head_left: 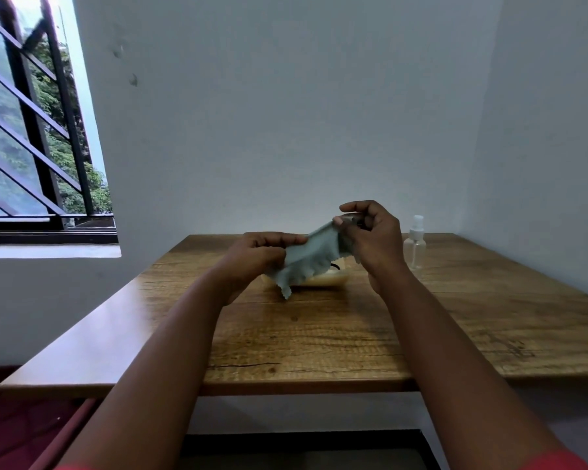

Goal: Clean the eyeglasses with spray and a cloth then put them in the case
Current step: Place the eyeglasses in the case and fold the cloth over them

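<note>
Both hands are raised above the far middle of the wooden table (319, 334). Between them stretches a pale grey-green cloth (306, 259) with a pinked edge, one corner hanging down. My left hand (262, 252) grips its left part. My right hand (370, 232) pinches its upper right corner, where a glint of the eyeglasses (352, 221) shows between the fingers; most of the glasses are hidden. Under the cloth lies a cream case (326, 281) with a dark bit showing at its top. A clear spray bottle (415, 242) with a white cap stands to the right of my right hand.
The table sits in a corner, with white walls behind and on the right. A barred window (31, 130) is on the left. The table's front edge runs below my forearms.
</note>
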